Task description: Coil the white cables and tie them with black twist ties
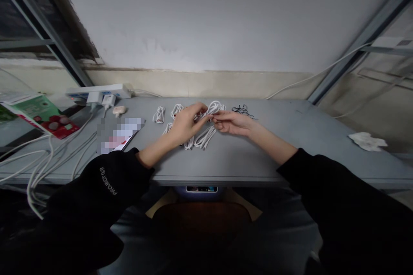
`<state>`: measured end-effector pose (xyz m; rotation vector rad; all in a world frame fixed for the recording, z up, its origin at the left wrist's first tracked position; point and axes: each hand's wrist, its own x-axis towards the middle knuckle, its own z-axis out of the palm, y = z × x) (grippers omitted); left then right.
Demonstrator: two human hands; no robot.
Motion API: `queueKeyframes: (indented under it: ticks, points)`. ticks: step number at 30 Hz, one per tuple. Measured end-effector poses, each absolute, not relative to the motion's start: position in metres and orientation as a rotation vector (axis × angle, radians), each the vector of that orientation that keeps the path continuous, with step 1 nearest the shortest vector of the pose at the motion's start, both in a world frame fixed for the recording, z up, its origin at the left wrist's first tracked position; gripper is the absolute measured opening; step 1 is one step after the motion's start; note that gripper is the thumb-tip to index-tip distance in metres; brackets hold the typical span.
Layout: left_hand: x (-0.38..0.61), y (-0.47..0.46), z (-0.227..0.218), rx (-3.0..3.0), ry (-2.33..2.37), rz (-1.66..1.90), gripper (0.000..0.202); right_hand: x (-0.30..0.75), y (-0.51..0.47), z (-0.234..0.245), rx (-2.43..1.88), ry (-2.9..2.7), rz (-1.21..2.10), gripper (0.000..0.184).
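Observation:
Above the middle of the grey table, my left hand (189, 121) is closed around one end of a coiled white cable (215, 106). My right hand (232, 123) pinches at the same bundle from the right, its thumb and fingertips together near the middle of the coil; what lies right between the fingertips is too small to make out. Below and beside my hands lie several more coiled white cables, one bundle (205, 138) just under my fingers and another (159, 114) to the left. A tangle of thin black ties (242, 111) rests to the right.
A white power strip (109, 90) with plugged-in chargers stands at the back left. Loose white cords (48, 161) trail over the left side. Also there are a phone (129, 141), a small earbud case (119, 111) and a green-red package (43, 114). A crumpled tissue (368, 141) lies far right.

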<state>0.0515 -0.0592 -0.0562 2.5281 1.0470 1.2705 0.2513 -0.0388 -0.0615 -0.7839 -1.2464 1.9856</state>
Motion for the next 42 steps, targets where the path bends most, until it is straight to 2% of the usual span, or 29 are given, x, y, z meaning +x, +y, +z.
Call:
queueKeyframes:
  ticks: [8, 16, 21, 25, 29, 34, 42]
  points:
    - [0.058, -0.055, -0.055, 1.791, 0.923, 1.164, 0.023, 0.249, -0.039, -0.062, -0.897, -1.496, 1.376, 0.01]
    - [0.057, -0.056, -0.048, 1.726, 0.918, 0.964, 0.021, 0.25, -0.036, -0.062, -0.865, -1.584, 0.972, 0.021]
    - [0.055, -0.058, -0.047, 1.821, 0.89, 0.888, 0.024, 0.251, -0.033, -0.063, -0.831, -1.566, 0.877, 0.025]
    - [0.053, -0.06, -0.047, 1.887, 0.9, 0.762, 0.031, 0.263, -0.024, -0.059, -0.873, -1.426, 0.821, 0.022]
    - [0.053, -0.055, -0.05, 1.714, 0.944, 0.829, 0.026, 0.287, -0.005, -0.056, -0.987, -1.266, 0.695, 0.014]
    - [0.054, -0.042, -0.058, 1.437, 0.95, 0.915, 0.022, 0.313, 0.018, -0.066, -1.228, -1.145, 0.488, 0.013]
    - [0.056, -0.041, -0.055, 1.184, 0.882, 0.933, 0.016, 0.324, 0.02, -0.077, -1.508, -1.165, 0.632, 0.006]
